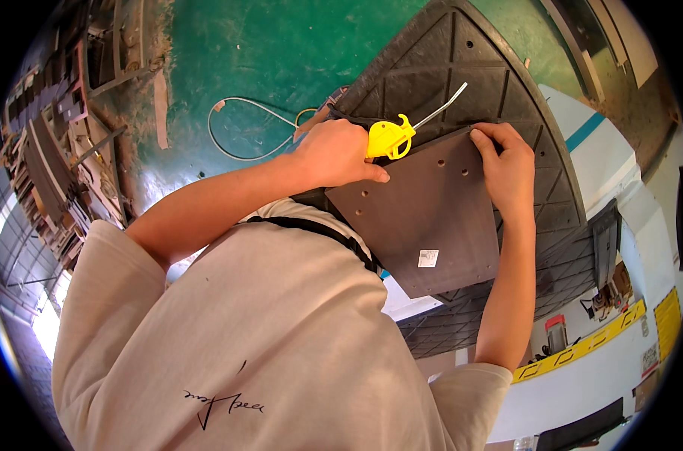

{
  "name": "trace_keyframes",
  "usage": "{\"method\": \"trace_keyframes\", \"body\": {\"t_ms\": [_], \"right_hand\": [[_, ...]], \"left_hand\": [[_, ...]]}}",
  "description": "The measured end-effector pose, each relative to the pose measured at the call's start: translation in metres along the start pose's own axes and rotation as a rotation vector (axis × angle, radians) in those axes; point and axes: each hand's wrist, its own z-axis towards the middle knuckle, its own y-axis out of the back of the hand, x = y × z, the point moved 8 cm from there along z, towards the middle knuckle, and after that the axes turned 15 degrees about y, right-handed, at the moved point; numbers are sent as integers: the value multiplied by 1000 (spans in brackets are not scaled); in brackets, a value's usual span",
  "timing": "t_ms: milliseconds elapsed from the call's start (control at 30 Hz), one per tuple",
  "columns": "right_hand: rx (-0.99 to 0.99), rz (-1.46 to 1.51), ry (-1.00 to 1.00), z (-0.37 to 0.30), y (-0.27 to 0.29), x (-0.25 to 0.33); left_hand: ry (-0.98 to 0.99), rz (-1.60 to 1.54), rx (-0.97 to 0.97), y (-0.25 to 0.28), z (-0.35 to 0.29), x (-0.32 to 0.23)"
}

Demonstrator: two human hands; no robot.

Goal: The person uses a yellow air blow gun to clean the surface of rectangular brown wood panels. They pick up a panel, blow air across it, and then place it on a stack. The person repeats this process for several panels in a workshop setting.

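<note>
My left hand (pixel 338 154) is closed round a yellow air blow gun (pixel 387 140) with a thin metal nozzle pointing up and to the right. Its fingers wrap the grip, which is mostly hidden, and the thumb reaches over the near panel edge. A dark brown board (pixel 424 214) with several small drilled holes lies tilted in front of my body, a white label (pixel 428 258) near its lower edge. At the board's far right corner, my right hand (pixel 509 169) pinches the edge between thumb and fingers.
Under the board is a black ribbed plastic surface (pixel 462 60). A pale hose (pixel 210 128) loops over the green floor (pixel 266 45) at left. Stacked wood pieces (pixel 52 158) stand far left. White machinery with a yellow strip (pixel 582 346) is at the right.
</note>
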Motion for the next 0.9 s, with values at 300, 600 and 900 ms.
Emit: {"method": "trace_keyframes", "body": {"t_ms": [300, 600, 900], "right_hand": [[-209, -85, -112, -44, 16, -4], [-693, 673, -459, -134, -51, -26], [-767, -149, -94, -96, -74, 46]], "left_hand": [[1, -9, 16, 0, 0, 0], [-67, -9, 3, 2, -2, -4], [-13, -264, 153, 4, -9, -8]]}}
